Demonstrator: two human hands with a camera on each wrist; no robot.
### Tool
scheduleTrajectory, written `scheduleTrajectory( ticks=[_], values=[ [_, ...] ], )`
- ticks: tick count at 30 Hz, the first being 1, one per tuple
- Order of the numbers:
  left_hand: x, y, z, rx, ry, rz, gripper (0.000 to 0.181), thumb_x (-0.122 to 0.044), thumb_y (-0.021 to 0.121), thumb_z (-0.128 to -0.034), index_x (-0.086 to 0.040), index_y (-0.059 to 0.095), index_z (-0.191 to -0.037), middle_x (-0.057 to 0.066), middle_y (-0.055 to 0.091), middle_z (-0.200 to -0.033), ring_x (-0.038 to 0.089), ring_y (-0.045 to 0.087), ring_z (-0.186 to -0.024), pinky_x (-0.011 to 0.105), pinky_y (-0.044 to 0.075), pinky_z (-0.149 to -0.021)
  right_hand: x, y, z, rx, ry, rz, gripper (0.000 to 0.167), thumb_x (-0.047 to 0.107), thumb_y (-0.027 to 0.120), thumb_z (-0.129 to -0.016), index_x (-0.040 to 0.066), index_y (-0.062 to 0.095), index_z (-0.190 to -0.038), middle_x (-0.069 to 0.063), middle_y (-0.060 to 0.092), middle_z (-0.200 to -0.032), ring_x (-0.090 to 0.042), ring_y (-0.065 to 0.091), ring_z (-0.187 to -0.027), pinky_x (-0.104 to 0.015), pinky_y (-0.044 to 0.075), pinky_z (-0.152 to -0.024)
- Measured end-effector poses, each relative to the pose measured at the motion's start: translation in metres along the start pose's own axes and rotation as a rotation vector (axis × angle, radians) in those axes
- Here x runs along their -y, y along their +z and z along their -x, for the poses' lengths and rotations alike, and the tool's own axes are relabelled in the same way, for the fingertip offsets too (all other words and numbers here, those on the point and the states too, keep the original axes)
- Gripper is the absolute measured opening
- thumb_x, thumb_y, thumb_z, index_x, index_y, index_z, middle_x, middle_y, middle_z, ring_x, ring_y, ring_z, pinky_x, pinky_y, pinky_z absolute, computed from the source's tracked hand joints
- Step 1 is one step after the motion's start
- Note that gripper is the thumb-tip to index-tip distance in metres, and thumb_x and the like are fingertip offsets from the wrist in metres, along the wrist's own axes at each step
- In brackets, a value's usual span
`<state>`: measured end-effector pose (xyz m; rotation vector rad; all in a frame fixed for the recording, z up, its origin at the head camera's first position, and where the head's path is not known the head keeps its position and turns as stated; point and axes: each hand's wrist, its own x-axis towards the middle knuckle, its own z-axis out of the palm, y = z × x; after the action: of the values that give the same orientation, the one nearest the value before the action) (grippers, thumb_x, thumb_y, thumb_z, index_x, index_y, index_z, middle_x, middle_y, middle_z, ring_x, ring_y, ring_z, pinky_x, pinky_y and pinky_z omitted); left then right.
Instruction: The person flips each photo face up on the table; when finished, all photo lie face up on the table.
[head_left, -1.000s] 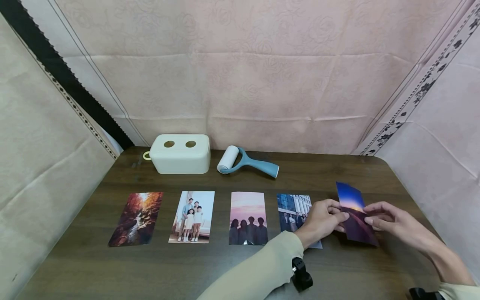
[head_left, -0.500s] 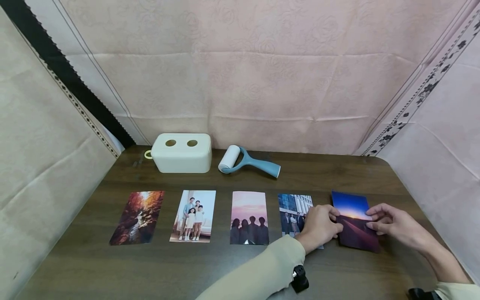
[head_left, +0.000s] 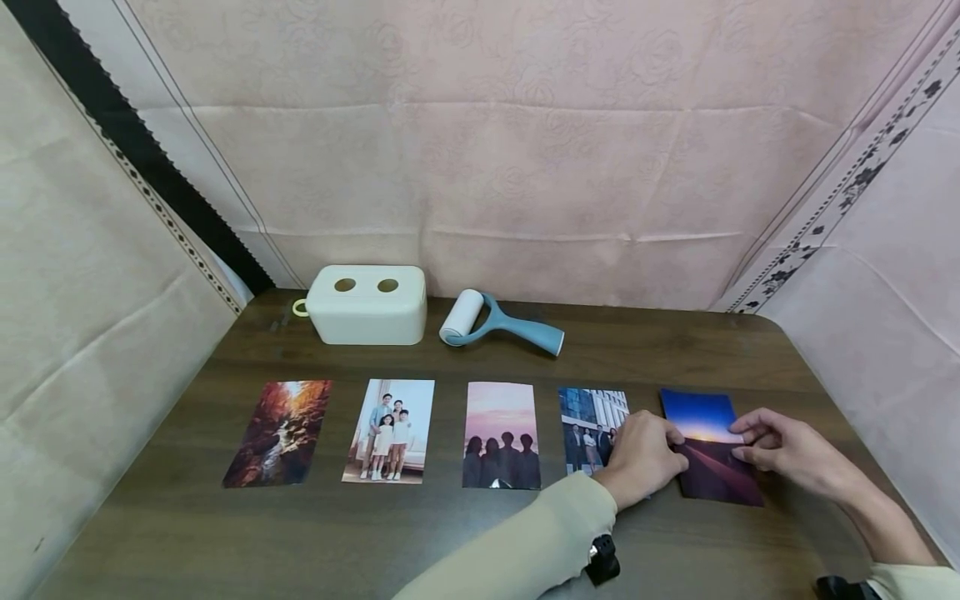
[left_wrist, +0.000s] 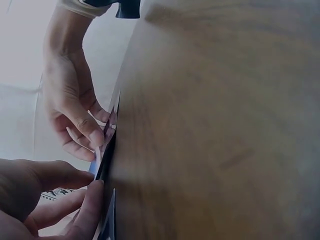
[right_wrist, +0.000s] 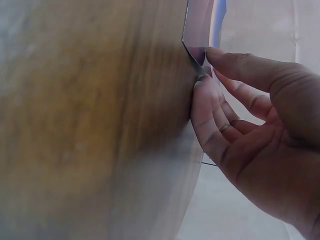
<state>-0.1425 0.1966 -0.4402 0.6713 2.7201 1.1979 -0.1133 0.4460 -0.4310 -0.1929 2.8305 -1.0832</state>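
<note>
A photo print (head_left: pixel 708 479) of a blue and orange sunset over a purple field lies at the right of the row in the head view. My left hand (head_left: pixel 643 454) pinches its left edge, and my right hand (head_left: pixel 795 454) pinches the right edge. From the right wrist view, the thumb and fingers of the right hand (right_wrist: pixel 260 120) have the print's edge between them, slightly bent up from the table. Partly covered by my left hand and wrist is a photo of a group in suits (head_left: pixel 588 421).
Further left lie a photo of silhouettes (head_left: pixel 501 425), a family portrait (head_left: pixel 390 433) and an autumn stream photo (head_left: pixel 279 437). Behind them on the wooden table (head_left: pixel 360 542) stand a pale box with two holes (head_left: pixel 367 321) and a blue-handled lint roller (head_left: pixel 525 329).
The sunset photo has come down from a tilted, bowed pose to lie nearly flat, in line with the others. Both hands have kept their hold on its edges.
</note>
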Motion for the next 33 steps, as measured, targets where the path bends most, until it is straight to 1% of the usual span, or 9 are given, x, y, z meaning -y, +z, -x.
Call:
scheduleTrajectory(
  ticks=[6, 15, 18, 21, 24, 26, 29, 31, 33],
  values=[
    [-0.002, 0.002, -0.001, 0.006, -0.031, -0.015, 0.016, -0.018, 0.093, -0.083, -0.021, 0.087, -0.097, -0.016, 0.074, -0.095, -0.005, 0.063, -0.087, 0.011, 0.047, -0.071, 0.001, 0.001, 0.0, 0.007, -0.023, 0.016, 0.024, -0.004, 0.072, -0.097, -0.009, 0.064, -0.119, -0.009, 0.065, -0.097, -0.008, 0.061, -0.074, -0.027, 0.054, -0.061],
    [-0.003, 0.004, 0.0, -0.004, -0.014, -0.051, 0.019, -0.017, 0.095, -0.0804, -0.021, 0.087, -0.097, -0.016, 0.072, -0.098, -0.005, 0.059, -0.094, 0.013, 0.047, -0.08, 0.003, 0.001, -0.001, -0.015, -0.021, 0.077, 0.025, 0.002, 0.078, -0.095, -0.004, 0.068, -0.118, -0.008, 0.066, -0.098, -0.006, 0.061, -0.075, -0.027, 0.053, -0.062],
    [-0.002, 0.002, 0.001, 0.016, 0.014, -0.079, 0.02, -0.019, 0.094, -0.0821, -0.021, 0.086, -0.1, -0.016, 0.071, -0.099, -0.005, 0.058, -0.095, 0.012, 0.046, -0.08, 0.004, 0.001, -0.001, -0.029, -0.014, 0.113, 0.027, 0.007, 0.079, -0.095, -0.002, 0.069, -0.119, -0.007, 0.067, -0.099, -0.006, 0.061, -0.075, -0.027, 0.053, -0.063],
    [0.0, -0.004, 0.0, 0.04, 0.076, -0.121, 0.019, -0.022, 0.09, -0.0868, -0.021, 0.085, -0.105, -0.015, 0.07, -0.098, -0.005, 0.055, -0.092, 0.011, 0.044, -0.078, 0.006, -0.004, -0.001, -0.054, 0.011, 0.145, 0.029, 0.01, 0.079, -0.096, 0.0, 0.069, -0.121, -0.006, 0.069, -0.1, -0.008, 0.063, -0.074, -0.028, 0.054, -0.063],
    [0.002, -0.015, 0.001, 0.049, 0.153, -0.149, 0.018, -0.024, 0.084, -0.0921, -0.02, 0.084, -0.109, -0.013, 0.07, -0.099, -0.005, 0.055, -0.089, 0.008, 0.043, -0.073, 0.008, -0.009, -0.001, -0.081, 0.033, 0.189, 0.029, 0.015, 0.077, -0.099, 0.001, 0.069, -0.124, -0.006, 0.071, -0.101, -0.009, 0.062, -0.076, -0.028, 0.052, -0.062],
    [0.005, -0.026, 0.002, 0.051, 0.192, -0.148, 0.02, -0.024, 0.08, -0.0955, -0.018, 0.083, -0.114, -0.012, 0.07, -0.104, -0.005, 0.055, -0.087, 0.007, 0.042, -0.071, 0.011, -0.012, -0.002, -0.105, 0.037, 0.215, 0.03, 0.019, 0.077, -0.1, 0.002, 0.069, -0.124, -0.006, 0.072, -0.104, -0.008, 0.062, -0.08, -0.029, 0.052, -0.064],
    [0.011, -0.048, 0.004, 0.051, 0.205, -0.141, 0.024, -0.025, 0.076, -0.0993, -0.017, 0.08, -0.122, -0.009, 0.07, -0.115, -0.004, 0.056, -0.08, 0.009, 0.043, -0.067, 0.015, -0.016, -0.002, -0.13, 0.024, 0.251, 0.034, 0.027, 0.076, -0.101, 0.005, 0.07, -0.126, -0.009, 0.072, -0.11, -0.004, 0.06, -0.087, -0.029, 0.05, -0.068],
    [0.019, -0.066, 0.005, 0.045, 0.2, -0.143, 0.028, -0.026, 0.075, -0.1008, -0.016, 0.077, -0.127, -0.006, 0.068, -0.124, -0.002, 0.057, -0.082, 0.01, 0.046, -0.072, 0.018, -0.017, -0.003, -0.142, 0.006, 0.253, 0.036, 0.03, 0.076, -0.101, 0.005, 0.07, -0.127, -0.011, 0.071, -0.114, -0.001, 0.06, -0.09, -0.029, 0.051, -0.07],
    [0.03, -0.086, 0.005, 0.024, 0.193, -0.156, 0.031, -0.027, 0.075, -0.1011, -0.014, 0.075, -0.13, -0.002, 0.067, -0.129, 0.003, 0.062, -0.088, 0.014, 0.051, -0.078, 0.022, -0.019, -0.005, -0.158, -0.019, 0.253, 0.036, 0.029, 0.076, -0.101, 0.005, 0.07, -0.127, -0.014, 0.07, -0.117, 0.003, 0.059, -0.091, -0.028, 0.052, -0.071]
  ],
)
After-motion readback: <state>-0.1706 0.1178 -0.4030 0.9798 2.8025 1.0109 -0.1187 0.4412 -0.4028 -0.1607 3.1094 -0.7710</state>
